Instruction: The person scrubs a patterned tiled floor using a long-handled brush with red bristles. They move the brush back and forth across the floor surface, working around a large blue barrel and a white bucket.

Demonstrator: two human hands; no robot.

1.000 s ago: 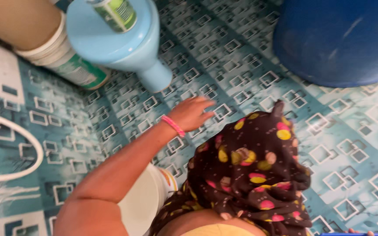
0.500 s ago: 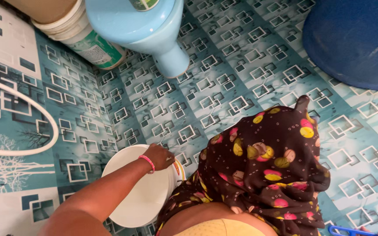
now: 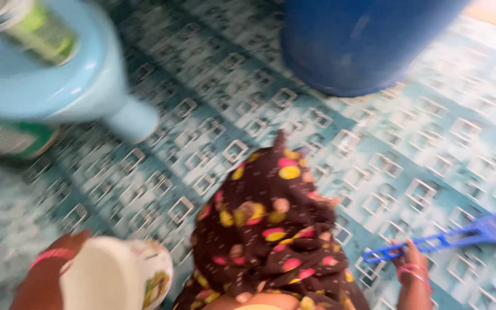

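The view is blurred by motion. My left hand (image 3: 67,247), with a pink bangle at the wrist, grips the rim of a white plastic bucket (image 3: 116,275) at the bottom left. My right hand (image 3: 410,258), also with bangles, holds the end of a long blue plastic handle (image 3: 449,236) that runs off to the right edge. Between the hands hangs my dark brown cloth (image 3: 265,229) with pink and yellow dots.
A pale blue pedestal basin (image 3: 58,80) with a green bottle on it stands at the upper left, a green-labelled tub (image 3: 7,138) beneath it. A big dark blue drum (image 3: 357,40) stands at the top. The floor is teal patterned tile (image 3: 409,149).
The view has swung right and blurred. My left hand has gone from the bucket's far rim to its left side. My right hand and the blue handle have come into view.
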